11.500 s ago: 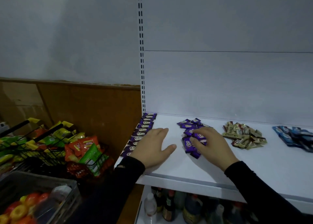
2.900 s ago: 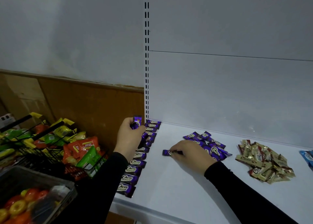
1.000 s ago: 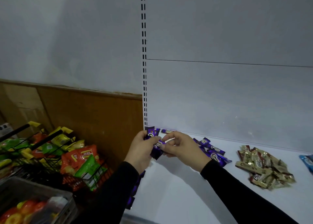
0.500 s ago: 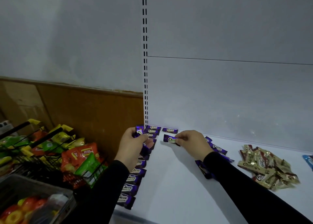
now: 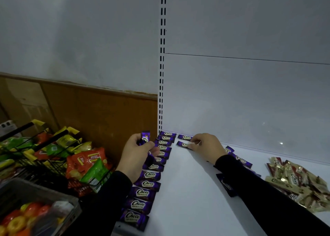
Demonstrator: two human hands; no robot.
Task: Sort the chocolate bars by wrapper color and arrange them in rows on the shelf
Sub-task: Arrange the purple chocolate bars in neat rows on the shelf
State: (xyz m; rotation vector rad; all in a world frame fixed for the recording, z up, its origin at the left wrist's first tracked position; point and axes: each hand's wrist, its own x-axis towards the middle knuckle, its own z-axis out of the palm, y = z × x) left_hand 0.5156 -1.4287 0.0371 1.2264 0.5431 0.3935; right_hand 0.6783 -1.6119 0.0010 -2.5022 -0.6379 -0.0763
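A row of purple chocolate bars (image 5: 147, 183) runs from front to back along the left edge of the white shelf (image 5: 187, 200). A second row starts at the back with one purple bar (image 5: 184, 137). My right hand (image 5: 205, 146) pinches another purple bar (image 5: 182, 144) lying flat just in front of it. My left hand (image 5: 137, 152) grips a small bunch of purple bars (image 5: 145, 137) above the first row. Loose purple bars (image 5: 239, 160) lie behind my right forearm, partly hidden. A heap of gold bars (image 5: 294, 178) lies at the right.
To the left of the shelf stands a black wire basket (image 5: 44, 146) full of snack bags, and a grey bin (image 5: 35, 209) with coloured sweets is at the lower left. A slotted white upright (image 5: 161, 75) marks the shelf's left back corner.
My right hand has set its purple bar down on the shelf in front of the back bar of the second row. My left hand stays above the first row with its bunch.
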